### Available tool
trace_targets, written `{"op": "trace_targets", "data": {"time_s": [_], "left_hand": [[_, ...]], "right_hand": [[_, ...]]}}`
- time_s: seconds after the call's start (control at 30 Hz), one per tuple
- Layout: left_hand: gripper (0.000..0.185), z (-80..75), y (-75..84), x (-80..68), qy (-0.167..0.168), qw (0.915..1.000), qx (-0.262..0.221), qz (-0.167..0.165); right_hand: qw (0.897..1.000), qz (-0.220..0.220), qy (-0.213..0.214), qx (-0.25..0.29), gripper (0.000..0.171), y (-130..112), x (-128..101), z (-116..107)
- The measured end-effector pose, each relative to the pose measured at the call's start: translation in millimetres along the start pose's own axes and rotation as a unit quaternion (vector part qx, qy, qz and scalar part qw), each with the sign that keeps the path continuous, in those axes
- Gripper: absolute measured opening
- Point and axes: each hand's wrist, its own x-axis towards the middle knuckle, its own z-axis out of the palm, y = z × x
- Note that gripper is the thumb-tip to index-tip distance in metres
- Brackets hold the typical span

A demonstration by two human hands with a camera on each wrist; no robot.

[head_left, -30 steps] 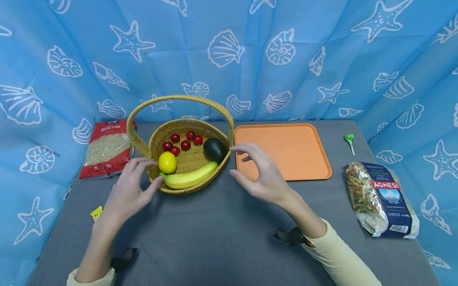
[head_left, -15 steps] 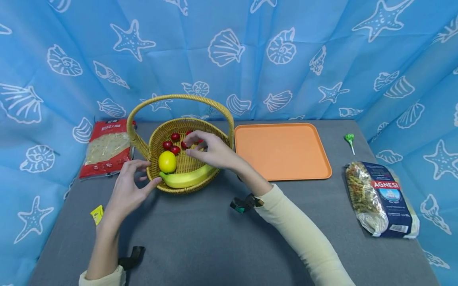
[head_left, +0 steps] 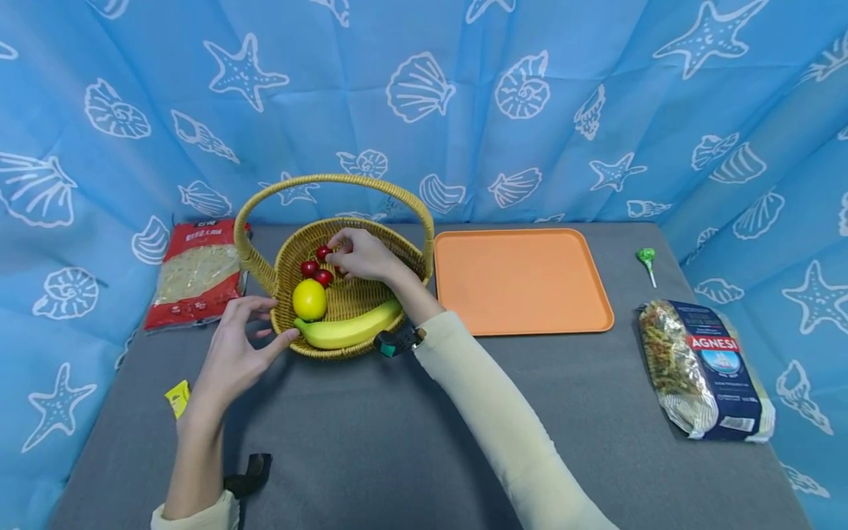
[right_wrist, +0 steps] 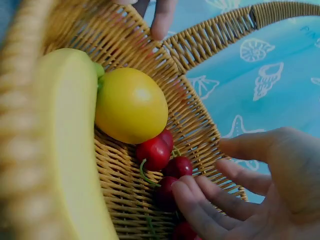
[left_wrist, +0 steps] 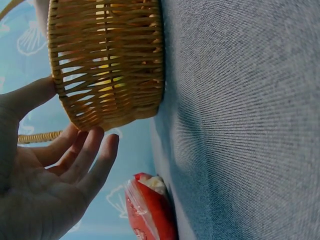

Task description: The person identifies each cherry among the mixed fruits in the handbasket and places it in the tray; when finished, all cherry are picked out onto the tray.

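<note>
I see the wicker basket [head_left: 344, 294] standing on the grey table [head_left: 411, 442] left of the orange tray [head_left: 523, 280], holding a banana [head_left: 347, 331], a lemon [head_left: 309, 300] and red cherries [right_wrist: 162, 167]. My left hand [head_left: 235, 353] rests open-fingered against the basket's outer wall, gripping nothing. My right hand [head_left: 361, 254] is inside, fingers curled onto the cherries; I cannot tell whether one is pinched.

To my right of the wicker work lies an orange tray [head_left: 523, 280], flat on the grey table [head_left: 411, 434]. Further right, a green lollipop [head_left: 646, 257] sits near the far edge, and nearer to me a dark blue bag of pasta [head_left: 704, 368] (the label reads AGNESI). On my left, a red packet [head_left: 199, 271] lies by the blue seashell curtain [head_left: 530, 96]; a small yellow wrapper [head_left: 177, 397] rests closer.
</note>
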Motion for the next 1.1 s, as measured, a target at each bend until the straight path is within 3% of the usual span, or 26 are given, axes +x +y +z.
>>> {"op": "trace_targets", "data": {"time_s": [0.43,0.87,1.1], "left_hand": [[0.06,2.4,-1.1,2.2,-0.006,0.9999,-0.006,-0.01],[0.06,1.5,0.2,0.1,-0.006,0.9998,-0.011,-0.017],[0.06,1.6,-1.7,0.3,-0.006,0.9998,-0.014,-0.013]], "right_hand": [[0.993,0.076,0.014,-0.084,0.039,-3.8,10.1,6.6],[0.995,0.075,0.008,-0.073,0.037,2.4,15.5,13.4],[0.996,0.059,0.031,-0.066,0.029,3.1,8.3,15.3]]}}
